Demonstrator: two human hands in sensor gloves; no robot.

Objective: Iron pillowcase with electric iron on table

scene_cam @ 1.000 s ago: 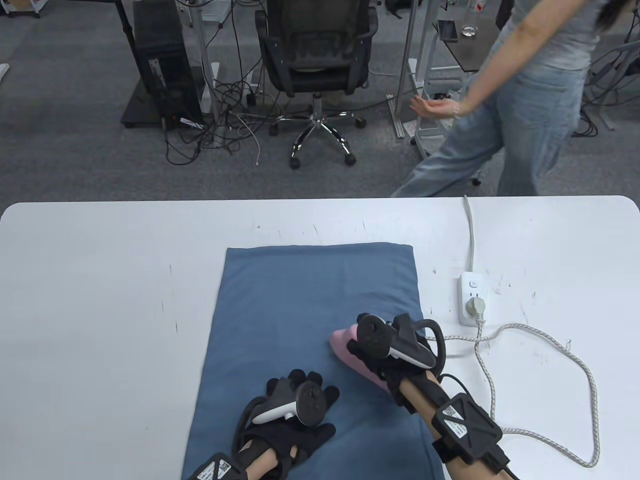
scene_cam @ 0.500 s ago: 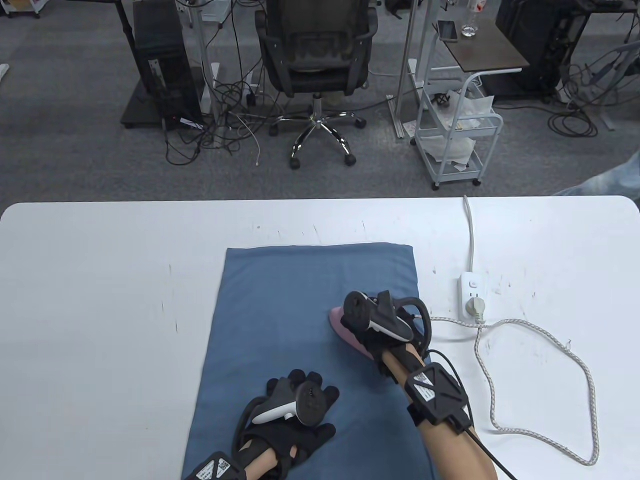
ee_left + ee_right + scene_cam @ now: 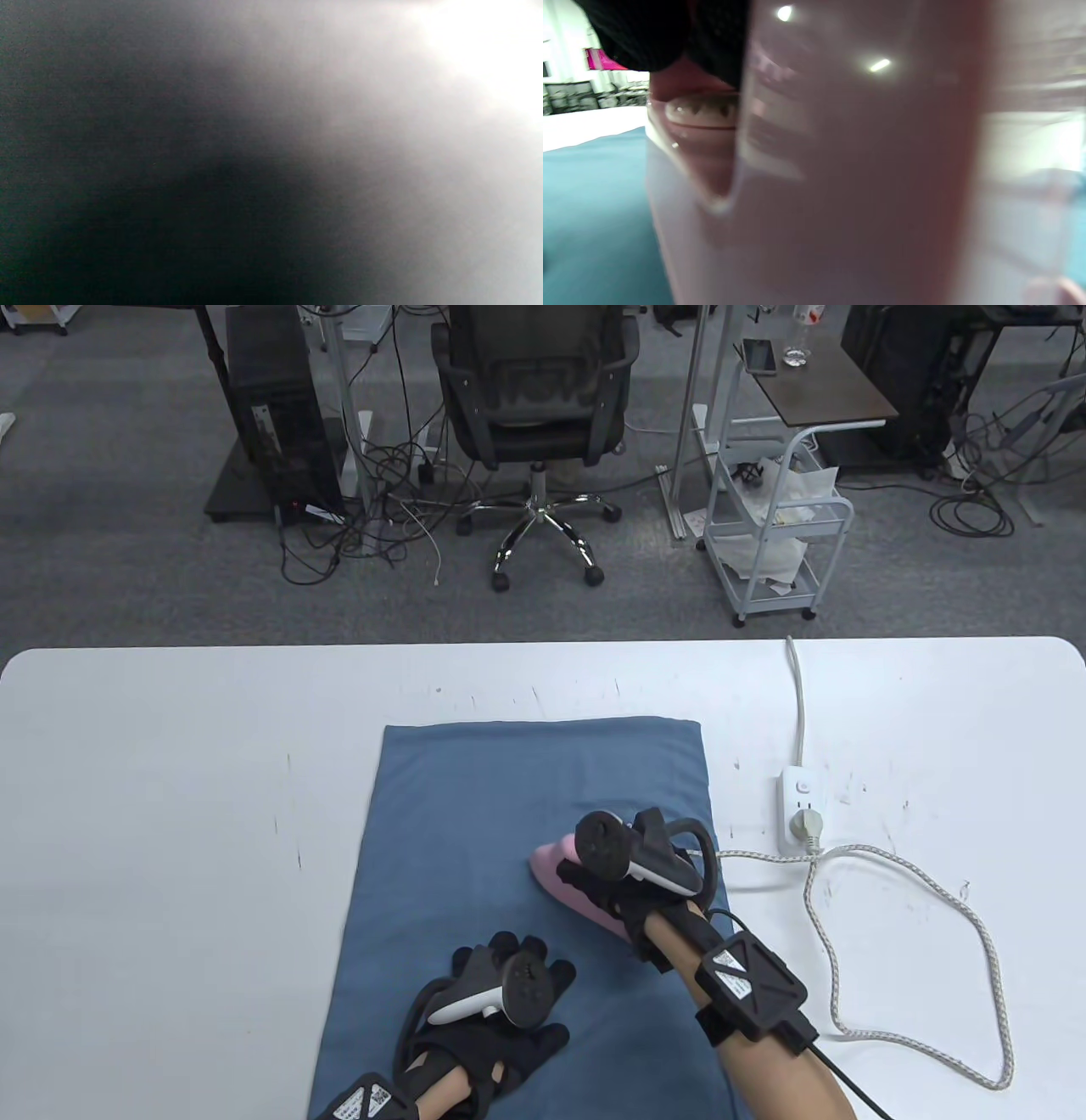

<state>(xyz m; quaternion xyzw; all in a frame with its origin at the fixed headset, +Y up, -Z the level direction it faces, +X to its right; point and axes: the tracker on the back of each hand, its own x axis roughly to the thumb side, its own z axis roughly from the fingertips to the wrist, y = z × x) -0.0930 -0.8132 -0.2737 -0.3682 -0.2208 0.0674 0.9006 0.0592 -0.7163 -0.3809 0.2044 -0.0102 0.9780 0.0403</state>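
A blue pillowcase lies flat on the white table. My right hand grips the handle of a pink electric iron that rests on the pillowcase's right half. The iron fills the right wrist view with my gloved fingers above it and the blue cloth at the left. My left hand rests flat with fingers spread on the near part of the pillowcase. The left wrist view is a dark blur.
A white power strip lies right of the pillowcase with the iron's plug in it. The braided cord loops over the table's right side. An office chair and a white cart stand beyond the far edge.
My right hand has slid the iron to the left and slightly away, toward the middle of the pillowcase. My left hand has stayed put. A passer-by behind the table has left the view.
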